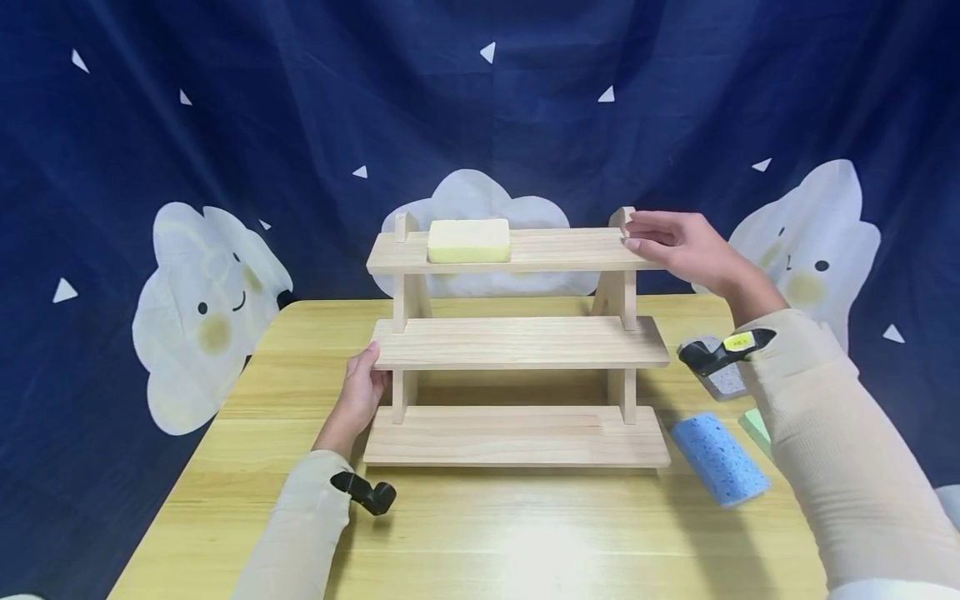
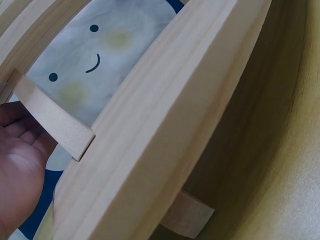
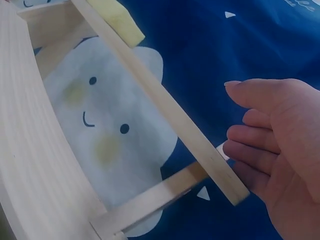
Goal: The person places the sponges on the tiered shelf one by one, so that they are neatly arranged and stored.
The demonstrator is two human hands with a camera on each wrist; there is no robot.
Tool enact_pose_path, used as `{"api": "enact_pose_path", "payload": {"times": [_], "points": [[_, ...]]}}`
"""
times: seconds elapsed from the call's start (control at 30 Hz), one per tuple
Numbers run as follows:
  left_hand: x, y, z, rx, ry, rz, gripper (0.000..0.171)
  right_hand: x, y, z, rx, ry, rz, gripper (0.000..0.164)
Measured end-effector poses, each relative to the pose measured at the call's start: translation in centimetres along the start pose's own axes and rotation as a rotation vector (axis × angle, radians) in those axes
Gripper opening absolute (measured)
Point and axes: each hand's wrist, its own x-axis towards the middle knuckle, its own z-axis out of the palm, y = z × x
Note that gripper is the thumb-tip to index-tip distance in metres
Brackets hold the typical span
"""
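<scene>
At the left of the frame, a white smiling cloud [image 1: 202, 321] is printed on the dark blue cloth [image 1: 315, 100] behind the wooden table [image 1: 247, 450]. Left of centre, the left hand [image 1: 360, 392] grips the left end of the three-tier wooden rack [image 1: 517, 343], thumb against the middle shelf's end; a black wrist device [image 1: 365, 492] sits on the sleeve below.

The rack stands upright at the centre of the frame. Its long axis runs left to right, and its shelves step from the low front tier up to the back one, open front toward the viewer. On the top shelf, left of its middle, lies a pale yellow sponge [image 1: 468, 242], long axis along the shelf.

Further right, the right hand [image 1: 693, 250] is at the top shelf's right end, thumb and fingers parted, well apart from the other hand. Below it are a grey speckled block [image 1: 726, 385], a blue sponge [image 1: 720, 458] slanting from upper left to lower right, and a green block [image 1: 757, 430] partly behind the sleeve. A yellow label [image 1: 738, 342] on the right wrist's black device bears marks too small to read.
</scene>
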Motion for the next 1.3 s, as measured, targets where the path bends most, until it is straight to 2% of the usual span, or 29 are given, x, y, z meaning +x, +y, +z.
{"api": "enact_pose_path", "payload": {"times": [0.1, 0.23, 0.43, 0.8, 1.1, 1.3], "points": [[0.1, -0.1, 0.0, -0.002, 0.003, 0.003, 0.048, -0.5, 0.4, -0.3, -0.025, 0.02, 0.003, 0.061], [0.1, -0.1, 0.0, -0.022, 0.014, 0.019, 0.037, -1.1, 0.9, -0.5, -0.026, 0.035, 0.016, 0.063], [0.1, -0.1, -0.1, -0.01, 0.012, 0.016, 0.04, -2.3, 2.1, -1.1, -0.008, 0.065, 0.042, 0.063], [0.1, -0.2, 0.0, -0.033, 0.001, 0.017, 0.033, -5.0, 4.4, -1.9, -0.006, 0.128, 0.036, 0.059], [0.0, -0.2, 0.0, -0.052, 0.003, 0.024, 0.032, -7.5, 6.8, -1.5, -0.007, 0.168, 0.051, 0.055], [0.0, -0.2, 0.0, -0.038, 0.005, 0.024, 0.036, -9.3, 8.6, -0.2, -0.018, 0.167, 0.107, 0.056]]}}
